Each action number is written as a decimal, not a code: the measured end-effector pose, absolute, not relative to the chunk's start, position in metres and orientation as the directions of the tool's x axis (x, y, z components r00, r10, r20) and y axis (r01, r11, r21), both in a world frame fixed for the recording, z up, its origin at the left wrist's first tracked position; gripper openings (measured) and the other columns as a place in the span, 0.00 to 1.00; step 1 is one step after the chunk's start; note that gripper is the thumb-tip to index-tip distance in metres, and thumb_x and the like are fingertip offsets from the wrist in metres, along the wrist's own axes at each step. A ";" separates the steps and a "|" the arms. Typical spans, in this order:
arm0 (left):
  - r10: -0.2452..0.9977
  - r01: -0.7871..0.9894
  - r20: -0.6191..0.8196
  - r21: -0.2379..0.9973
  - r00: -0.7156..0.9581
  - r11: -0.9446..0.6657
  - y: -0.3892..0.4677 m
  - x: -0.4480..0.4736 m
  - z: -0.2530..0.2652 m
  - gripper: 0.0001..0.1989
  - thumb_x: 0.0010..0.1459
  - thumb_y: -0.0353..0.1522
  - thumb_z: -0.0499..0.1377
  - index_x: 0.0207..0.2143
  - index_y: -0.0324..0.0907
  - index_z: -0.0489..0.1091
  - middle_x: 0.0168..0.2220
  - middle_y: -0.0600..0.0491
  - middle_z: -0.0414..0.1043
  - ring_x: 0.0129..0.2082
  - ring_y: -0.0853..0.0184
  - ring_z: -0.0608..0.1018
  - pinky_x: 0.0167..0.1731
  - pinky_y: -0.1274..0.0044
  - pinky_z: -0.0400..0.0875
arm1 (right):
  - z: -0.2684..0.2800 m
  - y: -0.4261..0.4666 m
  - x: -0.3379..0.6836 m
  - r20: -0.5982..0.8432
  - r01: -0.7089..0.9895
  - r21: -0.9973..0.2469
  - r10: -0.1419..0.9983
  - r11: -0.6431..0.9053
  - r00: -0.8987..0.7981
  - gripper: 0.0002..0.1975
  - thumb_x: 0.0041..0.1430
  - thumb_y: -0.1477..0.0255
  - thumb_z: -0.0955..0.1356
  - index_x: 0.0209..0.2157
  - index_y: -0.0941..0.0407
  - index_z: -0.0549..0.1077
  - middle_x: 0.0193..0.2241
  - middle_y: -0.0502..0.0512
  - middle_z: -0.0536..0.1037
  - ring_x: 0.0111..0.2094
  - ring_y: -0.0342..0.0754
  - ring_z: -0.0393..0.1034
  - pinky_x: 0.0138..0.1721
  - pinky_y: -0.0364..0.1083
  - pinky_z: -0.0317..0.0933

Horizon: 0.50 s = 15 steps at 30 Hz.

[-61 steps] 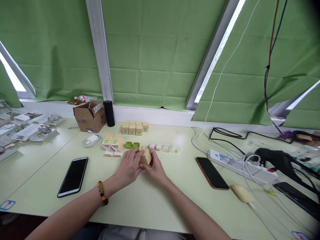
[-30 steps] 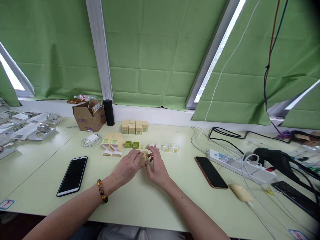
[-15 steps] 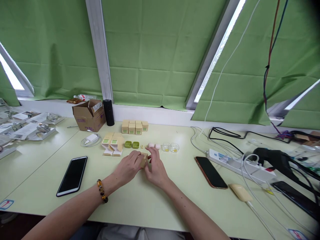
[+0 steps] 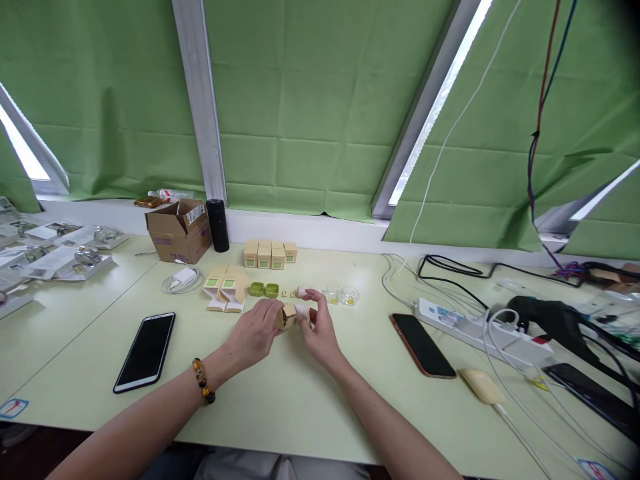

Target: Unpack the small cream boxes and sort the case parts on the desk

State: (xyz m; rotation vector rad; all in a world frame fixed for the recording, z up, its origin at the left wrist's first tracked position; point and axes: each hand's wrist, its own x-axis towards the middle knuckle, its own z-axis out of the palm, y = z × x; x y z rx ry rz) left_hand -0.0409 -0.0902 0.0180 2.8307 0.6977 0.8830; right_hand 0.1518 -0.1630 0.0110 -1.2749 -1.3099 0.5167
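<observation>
Between left hand and right hand: small box, clasped in the left grip, pale flap pinched in the right grip. Just beyond the box, close in the way: green trays; right of it, clear cups. Left of it: opened boxes, phone. Nearer: worktop running to the front edge.

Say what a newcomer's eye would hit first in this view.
The green blinds come first, filling most of the upper half. Next, near the middle of the table, the left hand grips a small cardboard box with the right hand close beside it, and a beaded bracelet circles the left wrist. To the right, a white power strip lies among cables.
</observation>
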 end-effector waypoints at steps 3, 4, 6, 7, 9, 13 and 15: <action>0.499 0.422 0.533 0.268 0.684 -0.866 -0.087 -0.042 0.015 0.25 0.63 0.25 0.58 0.60 0.44 0.56 0.56 0.41 0.69 0.56 0.52 0.74 0.49 0.61 0.76 | 0.011 -0.160 0.154 0.372 0.198 -0.926 0.874 0.323 0.313 0.23 0.67 0.63 0.67 0.60 0.47 0.59 0.56 0.58 0.68 0.35 0.45 0.73 0.40 0.50 0.74; 0.510 0.425 0.531 0.285 0.676 -0.859 -0.087 -0.042 0.015 0.23 0.64 0.26 0.58 0.58 0.44 0.57 0.55 0.42 0.70 0.54 0.53 0.75 0.47 0.62 0.77 | 0.010 -0.158 0.156 0.360 0.152 -0.933 0.872 0.327 0.331 0.23 0.67 0.61 0.67 0.60 0.47 0.59 0.55 0.58 0.68 0.36 0.46 0.74 0.41 0.51 0.75; 0.527 0.422 0.514 0.315 0.677 -0.850 -0.087 -0.041 0.016 0.17 0.65 0.27 0.56 0.55 0.44 0.59 0.51 0.44 0.71 0.49 0.55 0.77 0.42 0.65 0.77 | 0.006 -0.152 0.161 0.331 0.079 -0.942 0.867 0.326 0.373 0.23 0.67 0.58 0.67 0.59 0.48 0.59 0.54 0.59 0.69 0.39 0.48 0.76 0.40 0.53 0.77; 0.532 0.420 0.504 0.327 0.681 -0.847 -0.088 -0.041 0.017 0.15 0.66 0.27 0.56 0.53 0.44 0.59 0.49 0.45 0.71 0.46 0.57 0.77 0.40 0.66 0.77 | 0.003 -0.149 0.163 0.316 0.055 -0.945 0.863 0.321 0.394 0.23 0.67 0.58 0.67 0.58 0.48 0.59 0.54 0.60 0.70 0.41 0.50 0.76 0.38 0.53 0.78; 0.531 0.409 0.498 0.340 0.686 -0.847 -0.089 -0.040 0.019 0.12 0.67 0.28 0.55 0.52 0.44 0.61 0.47 0.47 0.71 0.44 0.58 0.77 0.39 0.66 0.77 | -0.002 -0.144 0.167 0.292 0.036 -0.952 0.859 0.305 0.421 0.22 0.67 0.57 0.66 0.57 0.50 0.60 0.53 0.62 0.71 0.43 0.53 0.77 0.35 0.53 0.79; 0.513 0.369 0.527 0.359 0.678 -0.857 -0.090 -0.039 0.020 0.20 0.68 0.29 0.55 0.61 0.45 0.59 0.52 0.45 0.72 0.50 0.56 0.78 0.46 0.63 0.78 | -0.008 -0.140 0.171 0.352 0.183 -0.936 0.810 0.300 0.469 0.19 0.67 0.62 0.65 0.56 0.51 0.62 0.52 0.63 0.72 0.42 0.53 0.76 0.36 0.55 0.79; 0.511 0.362 0.531 0.365 0.676 -0.858 -0.088 -0.039 0.017 0.26 0.69 0.29 0.56 0.66 0.46 0.55 0.56 0.43 0.71 0.55 0.56 0.77 0.50 0.62 0.78 | -0.006 -0.143 0.173 0.463 0.383 -0.874 0.748 0.299 0.475 0.20 0.66 0.67 0.66 0.57 0.51 0.63 0.53 0.63 0.72 0.48 0.56 0.73 0.44 0.59 0.77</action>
